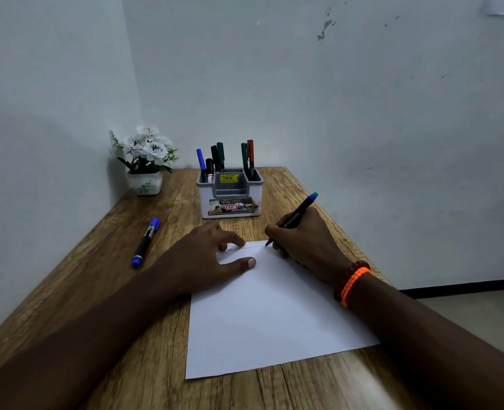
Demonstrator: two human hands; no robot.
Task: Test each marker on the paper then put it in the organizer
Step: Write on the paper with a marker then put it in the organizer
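A white sheet of paper (274, 315) lies on the wooden table, with faint scribbled lines along its far edge. My right hand (307, 244) grips a black marker with a teal end (296, 217), its tip touching the paper's far edge. My left hand (212, 255) rests on the paper's far left corner, fingers spread and pressing it flat. A blue-capped marker (145, 242) lies loose on the table to the left. The grey-and-white organizer (230, 199) stands behind the paper, holding several markers upright in its left and right compartments.
A small white pot of white flowers (145, 161) stands in the far left corner against the wall. The wooden table (111, 291) meets walls at the left and back; its right edge drops to the floor.
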